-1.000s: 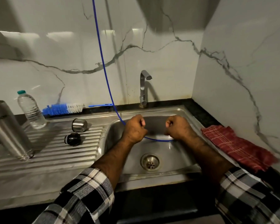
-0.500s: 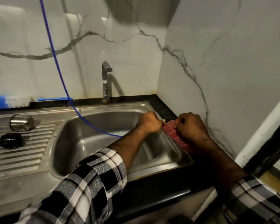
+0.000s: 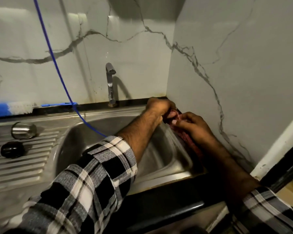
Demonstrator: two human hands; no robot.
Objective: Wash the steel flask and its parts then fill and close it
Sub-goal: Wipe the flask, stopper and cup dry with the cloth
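Note:
The flask's steel cup lies on its side on the ribbed drainboard at the left. Its black stopper lies just in front of it. The flask body is out of view. Both my hands are at the sink's right rim, on the red checked cloth. My left hand grips the cloth's far end. My right hand pinches the cloth beside it. Most of the cloth is hidden under my right hand and forearm.
The steel sink basin lies under my left arm, with a chrome tap at its back. A blue hose hangs from above into the basin. A blue and white bottle brush lies along the back ledge. A marble wall stands close on the right.
My hands left the middle of the sink and went right to the red cloth, then took hold of it. The view swung right, so the flask body and plastic bottle dropped out of sight.

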